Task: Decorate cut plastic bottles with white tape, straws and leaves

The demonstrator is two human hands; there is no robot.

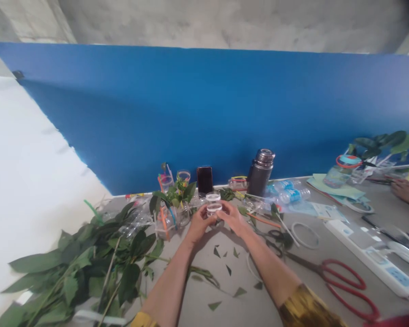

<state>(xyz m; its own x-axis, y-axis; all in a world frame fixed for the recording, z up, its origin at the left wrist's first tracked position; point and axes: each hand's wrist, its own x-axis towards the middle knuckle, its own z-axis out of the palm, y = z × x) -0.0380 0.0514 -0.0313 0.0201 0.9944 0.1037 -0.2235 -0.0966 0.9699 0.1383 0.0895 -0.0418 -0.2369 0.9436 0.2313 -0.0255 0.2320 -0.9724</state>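
Observation:
Both hands meet at the middle of the table around a small clear container with a white rim (214,207). My left hand (202,221) curls round its left side, and my right hand (231,217) grips it from the right with the thumb near the rim. Just behind it shows a second white-rimmed clear piece (213,196); whether the two touch, I cannot tell. Left of my hands stand clear cups with leafy sprigs (179,195) and coloured strips. Cut leaf bits (228,270) and thin stems (204,274) lie between my forearms.
Leafy branches (85,268) pile up at the left. A phone (204,180) and a dark flask (260,172) stand along the blue wall. To the right are plastic bottles (293,195), red-handled scissors (344,277), a power strip (371,256) and another person's hand (407,190).

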